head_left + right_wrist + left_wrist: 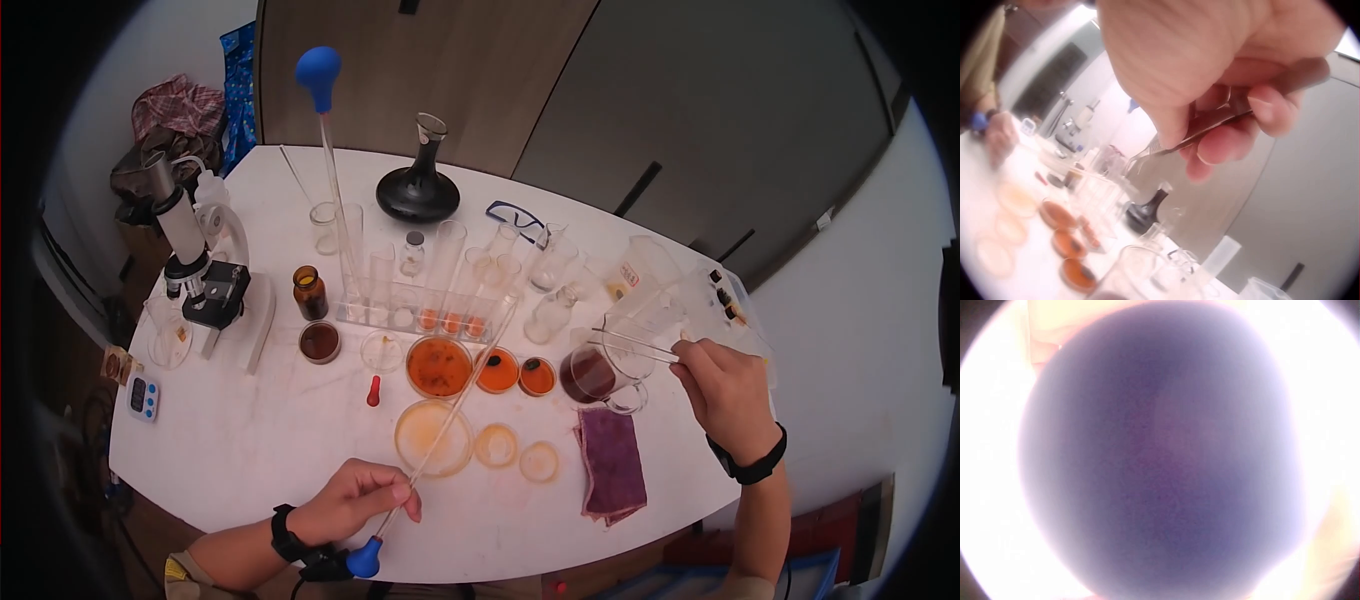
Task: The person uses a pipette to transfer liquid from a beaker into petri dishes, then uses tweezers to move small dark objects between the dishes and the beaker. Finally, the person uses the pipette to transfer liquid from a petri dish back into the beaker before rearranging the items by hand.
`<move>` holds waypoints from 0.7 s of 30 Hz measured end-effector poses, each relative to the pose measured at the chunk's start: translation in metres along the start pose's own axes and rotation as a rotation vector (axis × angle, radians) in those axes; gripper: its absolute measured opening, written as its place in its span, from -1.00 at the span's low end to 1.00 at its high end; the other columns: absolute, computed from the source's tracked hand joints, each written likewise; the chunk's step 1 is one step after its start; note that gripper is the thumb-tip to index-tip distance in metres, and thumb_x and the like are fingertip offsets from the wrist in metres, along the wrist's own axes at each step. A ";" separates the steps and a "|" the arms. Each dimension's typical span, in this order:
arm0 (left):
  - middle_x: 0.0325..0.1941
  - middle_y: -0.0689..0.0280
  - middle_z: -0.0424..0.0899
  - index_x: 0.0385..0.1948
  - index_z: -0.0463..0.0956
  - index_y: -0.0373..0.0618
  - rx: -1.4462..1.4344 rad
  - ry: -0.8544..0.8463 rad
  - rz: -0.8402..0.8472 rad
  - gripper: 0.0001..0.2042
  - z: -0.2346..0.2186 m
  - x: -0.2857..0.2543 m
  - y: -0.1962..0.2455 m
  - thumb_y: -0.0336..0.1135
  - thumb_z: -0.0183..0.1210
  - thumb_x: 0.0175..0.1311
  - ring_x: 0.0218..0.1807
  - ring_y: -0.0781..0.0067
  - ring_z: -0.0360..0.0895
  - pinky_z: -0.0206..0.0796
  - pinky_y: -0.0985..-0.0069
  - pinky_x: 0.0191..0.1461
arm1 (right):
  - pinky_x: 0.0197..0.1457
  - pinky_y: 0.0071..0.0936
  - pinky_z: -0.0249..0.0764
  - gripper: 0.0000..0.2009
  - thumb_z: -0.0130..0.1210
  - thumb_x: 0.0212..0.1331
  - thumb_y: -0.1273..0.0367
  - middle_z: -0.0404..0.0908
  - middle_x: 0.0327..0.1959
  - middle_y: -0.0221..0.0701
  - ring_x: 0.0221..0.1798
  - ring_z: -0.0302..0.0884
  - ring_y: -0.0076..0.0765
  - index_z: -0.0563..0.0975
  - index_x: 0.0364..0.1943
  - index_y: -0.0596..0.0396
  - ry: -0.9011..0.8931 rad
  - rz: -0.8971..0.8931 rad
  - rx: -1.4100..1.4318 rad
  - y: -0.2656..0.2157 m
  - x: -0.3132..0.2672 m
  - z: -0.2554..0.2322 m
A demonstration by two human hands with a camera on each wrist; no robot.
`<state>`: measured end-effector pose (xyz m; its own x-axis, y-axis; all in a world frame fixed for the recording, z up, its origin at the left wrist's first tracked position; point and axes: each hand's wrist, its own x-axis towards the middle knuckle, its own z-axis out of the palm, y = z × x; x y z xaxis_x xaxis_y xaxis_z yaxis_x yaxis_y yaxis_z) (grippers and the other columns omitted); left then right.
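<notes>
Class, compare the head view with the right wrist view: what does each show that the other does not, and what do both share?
Only the head view shows the purple cloth and black wristband.
Only the right wrist view shows the ridged grip of the tweezers.
Both show the right hand holding tweezers, the dark flask and three orange dishes.

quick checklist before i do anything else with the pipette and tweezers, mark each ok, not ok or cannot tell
1. Pipette held in the left hand: ok
2. Tweezers gripped in the right hand: ok
3. Tweezer tips clear of the glass vessel of dark red liquid: cannot tell, they look very close
4. Liquid inside the pipette: cannot tell
5. Safety goggles worn: not ok, the pair in view lies on the table
6. Gloves on: not ok, both hands are bare
</notes>
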<state>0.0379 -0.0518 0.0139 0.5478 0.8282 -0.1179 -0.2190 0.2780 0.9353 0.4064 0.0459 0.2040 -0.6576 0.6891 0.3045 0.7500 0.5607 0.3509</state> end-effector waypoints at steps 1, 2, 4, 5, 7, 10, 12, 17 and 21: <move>-0.29 0.28 0.68 -0.30 0.61 -0.31 0.003 0.000 0.001 -0.71 0.000 0.000 0.000 -0.30 -0.02 0.51 -0.16 0.53 0.56 0.35 0.52 0.07 | -0.47 -0.38 0.42 -0.88 0.19 0.12 0.46 0.51 -0.47 -0.37 -0.47 0.56 -0.26 0.52 -0.28 0.07 0.000 0.004 0.000 -0.008 0.000 0.005; -0.29 0.28 0.68 -0.30 0.61 -0.31 0.005 -0.003 0.003 -0.71 0.000 0.000 -0.001 -0.30 -0.02 0.51 -0.16 0.53 0.56 0.35 0.52 0.07 | -0.47 -0.36 0.42 -0.90 0.17 0.12 0.46 0.48 -0.50 -0.38 -0.47 0.55 -0.27 0.49 -0.30 0.06 -0.059 -0.040 -0.024 -0.013 0.001 0.014; -0.29 0.28 0.68 -0.31 0.61 -0.30 -0.004 0.021 0.013 -0.71 0.001 0.000 -0.001 -0.29 -0.01 0.51 -0.15 0.54 0.56 0.34 0.53 0.08 | -0.48 -0.33 0.43 -0.91 0.14 0.12 0.45 0.45 -0.52 -0.39 -0.48 0.54 -0.29 0.46 -0.33 0.05 -0.115 -0.082 -0.052 -0.019 0.004 0.032; -0.29 0.28 0.68 -0.31 0.61 -0.30 -0.001 0.020 0.015 -0.71 0.001 -0.001 0.000 -0.29 -0.01 0.51 -0.15 0.54 0.56 0.34 0.53 0.08 | -0.48 -0.35 0.45 -0.90 0.12 0.08 0.45 0.45 -0.50 -0.41 -0.46 0.55 -0.31 0.46 -0.33 0.05 -0.143 -0.113 -0.087 -0.021 0.005 0.041; -0.29 0.29 0.68 -0.31 0.61 -0.30 -0.001 0.031 0.022 -0.71 0.000 -0.001 0.001 -0.28 0.00 0.51 -0.15 0.54 0.56 0.35 0.52 0.08 | -0.48 -0.37 0.50 -0.86 0.09 -0.02 0.46 0.49 -0.44 -0.44 -0.41 0.59 -0.34 0.47 -0.32 0.04 -0.184 -0.158 -0.124 -0.026 0.011 0.057; -0.28 0.29 0.68 -0.30 0.61 -0.30 -0.007 0.022 0.045 -0.71 -0.002 -0.001 -0.002 -0.28 0.00 0.51 -0.15 0.54 0.56 0.35 0.52 0.08 | -0.47 -0.38 0.51 -0.85 0.11 -0.01 0.45 0.50 -0.44 -0.43 -0.41 0.59 -0.34 0.48 -0.30 0.04 -0.175 -0.182 -0.136 -0.033 0.019 0.066; -0.28 0.29 0.68 -0.30 0.61 -0.30 -0.011 0.025 0.048 -0.71 -0.002 -0.001 0.000 -0.28 0.00 0.51 -0.15 0.54 0.56 0.35 0.52 0.08 | -0.47 -0.39 0.51 -0.84 0.11 -0.01 0.44 0.51 -0.43 -0.44 -0.41 0.59 -0.34 0.48 -0.30 0.04 -0.182 -0.186 -0.173 -0.036 0.022 0.065; -0.28 0.29 0.68 -0.30 0.61 -0.30 -0.033 0.004 0.046 -0.71 -0.001 -0.003 0.000 -0.28 -0.01 0.51 -0.14 0.54 0.56 0.34 0.53 0.08 | -0.46 -0.40 0.51 -0.83 0.12 0.00 0.43 0.53 -0.41 -0.45 -0.41 0.60 -0.36 0.50 -0.28 0.04 -0.214 -0.199 -0.191 -0.042 0.030 0.058; -0.27 0.30 0.69 -0.30 0.61 -0.30 -0.010 -0.017 0.034 -0.71 -0.001 -0.003 -0.002 -0.28 -0.02 0.52 -0.14 0.56 0.55 0.33 0.54 0.08 | -0.45 -0.39 0.51 -0.86 0.12 0.00 0.42 0.54 -0.41 -0.43 -0.41 0.60 -0.34 0.52 -0.31 0.05 -0.251 -0.234 -0.184 -0.045 0.033 0.075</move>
<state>0.0362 -0.0544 0.0126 0.5539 0.8287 -0.0806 -0.2453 0.2549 0.9353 0.3564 0.0775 0.1314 -0.7543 0.6562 -0.0204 0.5419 0.6399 0.5449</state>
